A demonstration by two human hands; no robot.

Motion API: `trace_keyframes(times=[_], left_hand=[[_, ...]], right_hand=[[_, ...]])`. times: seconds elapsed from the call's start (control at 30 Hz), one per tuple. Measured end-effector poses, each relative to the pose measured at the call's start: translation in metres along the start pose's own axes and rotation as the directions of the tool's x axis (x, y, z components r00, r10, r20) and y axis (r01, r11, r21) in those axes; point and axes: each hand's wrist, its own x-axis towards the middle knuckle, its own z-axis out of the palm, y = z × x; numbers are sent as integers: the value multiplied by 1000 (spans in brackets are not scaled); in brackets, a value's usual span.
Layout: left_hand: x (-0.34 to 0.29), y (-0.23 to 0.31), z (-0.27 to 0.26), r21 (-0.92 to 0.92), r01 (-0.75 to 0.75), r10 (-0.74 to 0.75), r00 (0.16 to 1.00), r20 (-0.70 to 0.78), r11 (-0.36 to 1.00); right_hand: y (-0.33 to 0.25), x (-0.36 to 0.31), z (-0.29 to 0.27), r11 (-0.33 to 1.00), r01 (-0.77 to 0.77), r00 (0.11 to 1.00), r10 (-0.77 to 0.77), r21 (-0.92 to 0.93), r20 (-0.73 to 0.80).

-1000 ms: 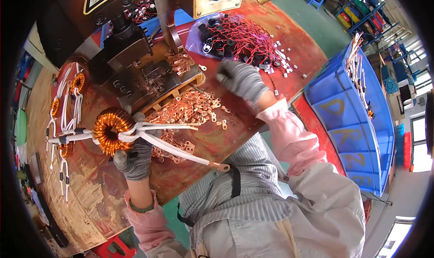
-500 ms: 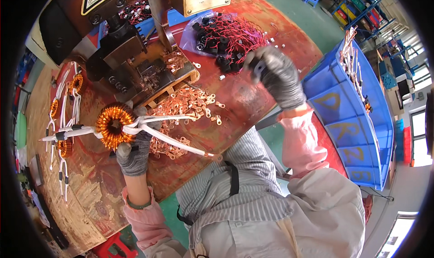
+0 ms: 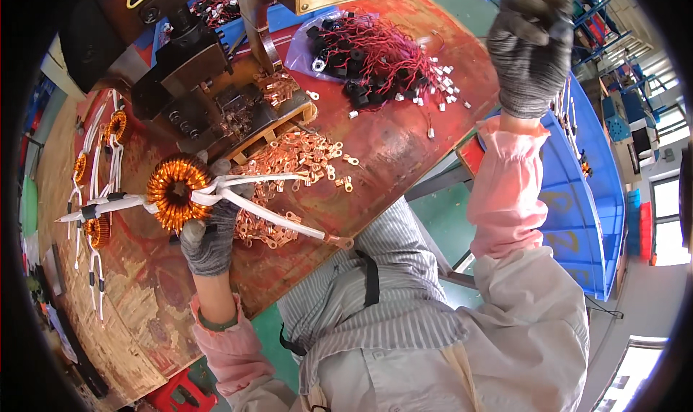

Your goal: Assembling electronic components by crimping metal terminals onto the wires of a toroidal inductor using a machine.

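The bench (image 3: pixel 144 318) spreads widest, red and worn, with the dark press (image 3: pixel 189 87) at its far left side. Off the bench's right side stands the blue bin (image 3: pixel 577 224), and at the back lies a heap of red wires (image 3: pixel 382 47) with black parts and white plugs.

From where I stand, the right arm reaches up and away from the body, pink cuff at the wrist, so that the gloved right hand (image 3: pixel 529 55) hangs high above the bin's far end. Its fingers look curled inward; whether they are clenched or grasp something, I cannot tell.

The left forearm rises from the near side, a strip of bare wrist below the grey glove. The left hand (image 3: pixel 207 244) grasps the copper coil (image 3: pixel 177 194) over the bench, in front of the press, thumb on its near edge and the fingers mostly behind.

White leads (image 3: pixel 267 218) stick out both ways from the coil, the longest reaching past the bench's near edge. Smaller coils (image 3: pixel 97 231) lie to the left. Loose copper lugs (image 3: pixel 307 156) are scattered just right of the held coil.
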Motion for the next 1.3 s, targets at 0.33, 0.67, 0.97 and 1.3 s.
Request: trace_keyframes(times=[0.33,0.67,0.97,1.3], left_hand=[[-3,-2,-1,3,33,-33,999,-26,999],[-2,-5,-8,0,4,-4,1000,-1,1000],[-1,-5,6,5,-1,1,1000,5,1000],[0,-4,8,-4,-10,10,1000,26,1000]], right_hand=[[44,-60,-6,433,-208,974,4,-877,-228],[149,-139,-16,213,-461,868,-95,-862,-487],[156,-141,-14,233,-590,779,-90,-773,-621],[161,-139,1,379,-502,844,21,-777,-535]])
